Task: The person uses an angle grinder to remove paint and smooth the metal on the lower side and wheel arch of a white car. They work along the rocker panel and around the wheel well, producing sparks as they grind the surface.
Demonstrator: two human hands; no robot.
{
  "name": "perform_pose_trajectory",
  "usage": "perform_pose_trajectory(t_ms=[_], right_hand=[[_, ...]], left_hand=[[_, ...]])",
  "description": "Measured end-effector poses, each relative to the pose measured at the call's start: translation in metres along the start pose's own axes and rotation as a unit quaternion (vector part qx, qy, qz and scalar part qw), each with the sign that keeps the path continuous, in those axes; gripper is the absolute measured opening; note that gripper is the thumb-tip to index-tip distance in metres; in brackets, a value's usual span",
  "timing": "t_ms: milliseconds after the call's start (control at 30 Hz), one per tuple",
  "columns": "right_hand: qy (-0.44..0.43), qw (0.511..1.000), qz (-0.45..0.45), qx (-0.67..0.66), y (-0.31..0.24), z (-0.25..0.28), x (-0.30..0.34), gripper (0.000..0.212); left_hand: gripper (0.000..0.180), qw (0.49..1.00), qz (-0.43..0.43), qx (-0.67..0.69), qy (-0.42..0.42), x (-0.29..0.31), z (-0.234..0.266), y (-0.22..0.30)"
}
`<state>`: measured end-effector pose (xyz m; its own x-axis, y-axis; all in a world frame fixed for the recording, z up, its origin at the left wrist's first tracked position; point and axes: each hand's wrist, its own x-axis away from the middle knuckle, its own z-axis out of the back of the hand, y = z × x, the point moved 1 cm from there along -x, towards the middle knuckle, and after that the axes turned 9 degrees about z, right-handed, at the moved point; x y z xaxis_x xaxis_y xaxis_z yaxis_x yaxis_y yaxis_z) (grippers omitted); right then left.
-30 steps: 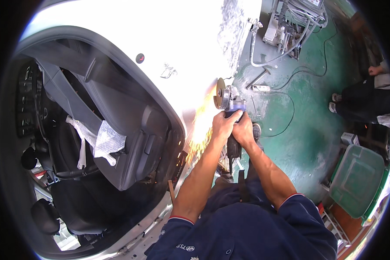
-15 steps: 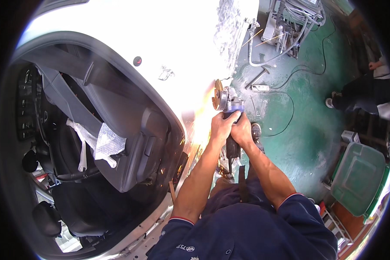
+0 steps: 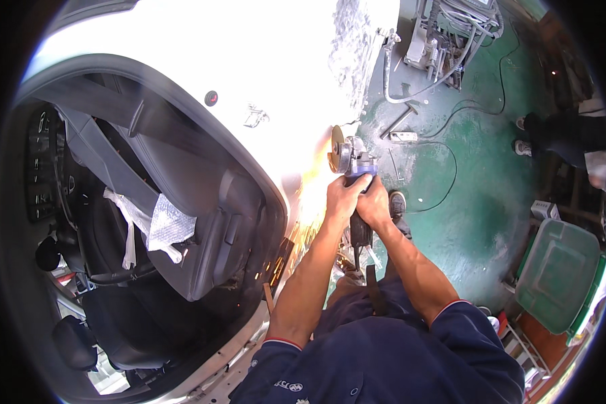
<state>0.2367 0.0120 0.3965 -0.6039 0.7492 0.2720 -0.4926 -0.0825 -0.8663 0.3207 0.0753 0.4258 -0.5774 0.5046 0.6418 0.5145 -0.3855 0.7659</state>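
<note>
An angle grinder [image 3: 361, 165] with a blue and dark body is gripped by both my hands. My left hand [image 3: 344, 197] wraps its left side, and my right hand [image 3: 373, 200] closes round the body from the right. The grinder's disc [image 3: 335, 149] stands against the edge of a white car body [image 3: 276, 87]. Bright sparks [image 3: 313, 195] stream from the disc back toward my left forearm and the car's door opening. Glare washes out the exact contact point.
Left, the car's open doorway shows a dark seat [image 3: 182, 222] with white plastic wrap [image 3: 172, 225]. A hammer [image 3: 398, 121], a power strip [image 3: 404, 137] and cables lie on the green floor. A machine with hoses [image 3: 444, 47] stands ahead. At right are another person's legs [image 3: 552, 138] and a green bin [image 3: 559, 276].
The spray of sparks has spread lower along the door sill. At right, the other person's feet have shifted. My hands and the grinder stay nearly in place.
</note>
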Motion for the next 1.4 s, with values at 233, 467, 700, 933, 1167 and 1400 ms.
perform_pose_trajectory(t_ms=[233,467,700,933,1167,1400], right_hand=[[0.000,1.000,-0.003,0.003,0.0007,-0.0007,0.0001,0.057],[-0.005,1.000,0.003,0.017,0.0006,0.0000,-0.0014,0.059],[-0.004,1.000,-0.001,0.013,-0.0003,0.0006,-0.0006,0.060],[-0.001,1.000,-0.005,0.010,-0.0023,0.0012,-0.0001,0.058],[-0.009,1.000,-0.002,0.016,-0.0025,0.0026,-0.0008,0.059],[-0.007,1.000,-0.001,0.016,-0.0030,0.0025,-0.0018,0.058]], left_hand=[[0.044,1.000,0.006,0.015,-0.005,0.0004,-0.0009,-0.0017],[0.041,1.000,0.005,-0.006,0.000,-0.0048,0.0009,-0.0055],[0.040,1.000,0.006,0.014,-0.004,-0.0024,0.0000,-0.0051],[0.041,1.000,0.007,0.009,-0.004,-0.0058,0.0007,-0.0077],[0.040,1.000,0.006,0.019,-0.007,-0.0043,-0.0002,-0.0072],[0.041,1.000,0.013,0.020,-0.002,-0.0059,-0.0002,-0.0058]])
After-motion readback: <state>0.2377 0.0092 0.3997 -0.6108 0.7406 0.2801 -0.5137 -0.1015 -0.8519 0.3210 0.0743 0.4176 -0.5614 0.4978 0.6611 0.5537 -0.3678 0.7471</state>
